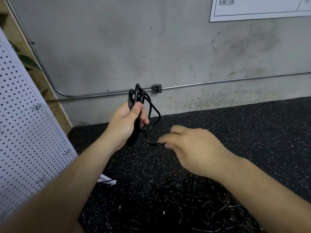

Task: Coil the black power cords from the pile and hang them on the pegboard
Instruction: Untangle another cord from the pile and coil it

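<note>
My left hand [127,121] grips a black power cord [140,96] gathered into several loops, held upright in front of the wall. A loose end of that cord trails down and to the right. My right hand [193,148] is blurred and pinches that trailing end at its fingertips, just below and right of the coil. A pile of tangled black cords [185,204] lies on the speckled black floor under my right forearm. The white pegboard [25,132] leans at the left edge of the view.
A grey concrete wall [117,47] with a metal conduit [218,82] and a small outlet box [156,88] stands ahead. A white notice [259,7] hangs at the upper right. A white object [107,179] lies on the floor by the pegboard's foot.
</note>
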Action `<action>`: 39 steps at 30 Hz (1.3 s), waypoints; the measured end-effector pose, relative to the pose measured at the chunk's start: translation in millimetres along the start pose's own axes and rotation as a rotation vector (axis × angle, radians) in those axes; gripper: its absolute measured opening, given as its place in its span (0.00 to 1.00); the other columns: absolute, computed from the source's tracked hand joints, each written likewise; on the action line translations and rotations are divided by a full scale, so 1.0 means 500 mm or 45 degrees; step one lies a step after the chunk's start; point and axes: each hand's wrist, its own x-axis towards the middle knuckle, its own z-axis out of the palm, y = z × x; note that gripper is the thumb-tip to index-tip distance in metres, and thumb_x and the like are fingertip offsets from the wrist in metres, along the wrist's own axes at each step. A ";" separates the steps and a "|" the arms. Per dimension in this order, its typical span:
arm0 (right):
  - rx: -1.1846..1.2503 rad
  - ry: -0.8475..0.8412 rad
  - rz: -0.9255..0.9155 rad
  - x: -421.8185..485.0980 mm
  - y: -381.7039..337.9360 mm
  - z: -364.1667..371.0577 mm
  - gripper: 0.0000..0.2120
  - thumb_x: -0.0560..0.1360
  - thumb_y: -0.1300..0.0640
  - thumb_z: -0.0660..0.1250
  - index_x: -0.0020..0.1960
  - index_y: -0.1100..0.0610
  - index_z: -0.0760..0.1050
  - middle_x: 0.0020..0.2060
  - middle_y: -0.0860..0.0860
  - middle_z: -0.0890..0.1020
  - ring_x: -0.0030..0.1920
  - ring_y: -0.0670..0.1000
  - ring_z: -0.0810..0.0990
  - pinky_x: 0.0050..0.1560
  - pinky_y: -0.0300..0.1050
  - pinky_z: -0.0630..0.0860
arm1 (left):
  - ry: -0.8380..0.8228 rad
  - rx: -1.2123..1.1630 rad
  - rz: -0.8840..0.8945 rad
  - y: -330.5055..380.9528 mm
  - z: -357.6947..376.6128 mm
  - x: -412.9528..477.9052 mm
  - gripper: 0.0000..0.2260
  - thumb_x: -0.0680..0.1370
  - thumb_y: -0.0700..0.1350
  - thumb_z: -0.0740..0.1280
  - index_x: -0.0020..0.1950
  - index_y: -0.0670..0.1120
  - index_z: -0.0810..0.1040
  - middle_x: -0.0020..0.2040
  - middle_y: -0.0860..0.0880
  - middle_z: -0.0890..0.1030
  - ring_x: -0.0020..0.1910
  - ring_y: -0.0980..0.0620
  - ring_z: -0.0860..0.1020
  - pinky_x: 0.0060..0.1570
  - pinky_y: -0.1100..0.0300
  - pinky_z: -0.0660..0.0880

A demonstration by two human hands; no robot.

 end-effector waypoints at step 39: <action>0.487 0.108 0.341 0.027 0.068 0.100 0.12 0.85 0.48 0.57 0.49 0.52 0.75 0.30 0.47 0.77 0.28 0.50 0.74 0.28 0.44 0.66 | -0.120 -0.701 -0.204 0.019 0.016 -0.006 0.07 0.79 0.48 0.67 0.48 0.47 0.72 0.35 0.53 0.67 0.31 0.56 0.67 0.43 0.58 0.71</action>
